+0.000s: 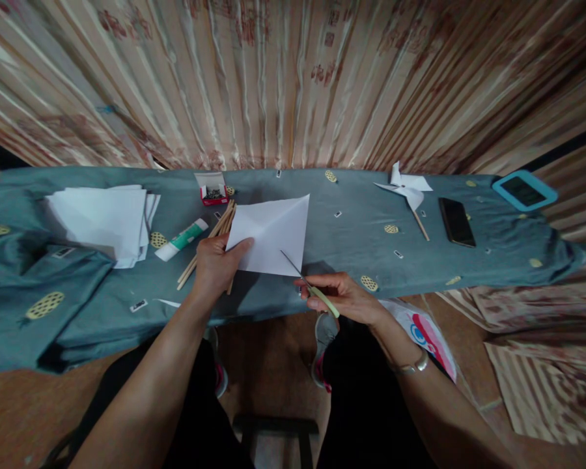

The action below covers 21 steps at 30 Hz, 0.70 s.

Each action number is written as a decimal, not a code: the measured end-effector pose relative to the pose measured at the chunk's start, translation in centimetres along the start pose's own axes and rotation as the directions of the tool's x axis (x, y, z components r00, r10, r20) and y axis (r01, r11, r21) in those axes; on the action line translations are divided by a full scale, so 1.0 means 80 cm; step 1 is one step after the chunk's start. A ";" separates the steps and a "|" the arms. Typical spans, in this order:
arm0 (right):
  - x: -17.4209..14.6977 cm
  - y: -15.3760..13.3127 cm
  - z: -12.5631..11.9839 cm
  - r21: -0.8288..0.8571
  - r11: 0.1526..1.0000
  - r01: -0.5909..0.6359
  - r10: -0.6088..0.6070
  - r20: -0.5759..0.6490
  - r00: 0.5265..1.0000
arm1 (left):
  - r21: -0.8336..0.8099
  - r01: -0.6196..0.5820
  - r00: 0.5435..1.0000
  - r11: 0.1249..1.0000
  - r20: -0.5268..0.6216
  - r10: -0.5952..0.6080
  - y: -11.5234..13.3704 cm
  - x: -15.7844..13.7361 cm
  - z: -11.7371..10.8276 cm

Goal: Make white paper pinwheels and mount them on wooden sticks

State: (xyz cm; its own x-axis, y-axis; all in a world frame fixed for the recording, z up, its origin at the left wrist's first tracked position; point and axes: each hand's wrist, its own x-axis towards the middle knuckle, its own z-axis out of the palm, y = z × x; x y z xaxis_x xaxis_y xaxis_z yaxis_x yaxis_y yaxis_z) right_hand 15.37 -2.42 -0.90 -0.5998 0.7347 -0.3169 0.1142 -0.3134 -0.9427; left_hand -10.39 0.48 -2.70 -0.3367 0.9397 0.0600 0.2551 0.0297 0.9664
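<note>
A creased white sheet of paper [273, 228] is pinched at its left edge by my left hand [221, 260], thumb on top. My right hand [344, 296] grips a pair of scissors [322, 298] with pale green handles. Their blade lies at the lower right corner of the sheet and points up along its diagonal; whether it is cutting I cannot tell. Several thin wooden sticks [189, 273] lie beside and partly under my left hand. Left of them rests a green and white glue stick tube [183, 240].
A stack of white paper [97, 221] lies at the left. Behind the sticks stands an open red box [215, 194] of small metal pieces. On the right are a paper pinwheel [405, 189] on a stick, a black phone [456, 222] and a blue-framed device [525, 191].
</note>
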 end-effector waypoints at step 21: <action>0.002 -0.011 0.006 0.038 0.999 -0.037 0.036 0.025 0.999 | -0.078 0.107 0.992 0.991 0.078 -0.101 0.016 -0.010 0.008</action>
State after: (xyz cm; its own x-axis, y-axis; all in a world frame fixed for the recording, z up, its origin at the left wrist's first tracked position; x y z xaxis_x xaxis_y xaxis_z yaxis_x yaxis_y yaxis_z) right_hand 14.79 -2.31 -0.04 -0.6149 0.7075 -0.3482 0.1063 -0.3632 -0.9256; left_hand -9.23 -0.06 -1.65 -0.2890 0.9556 -0.0578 0.1457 0.1036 0.9839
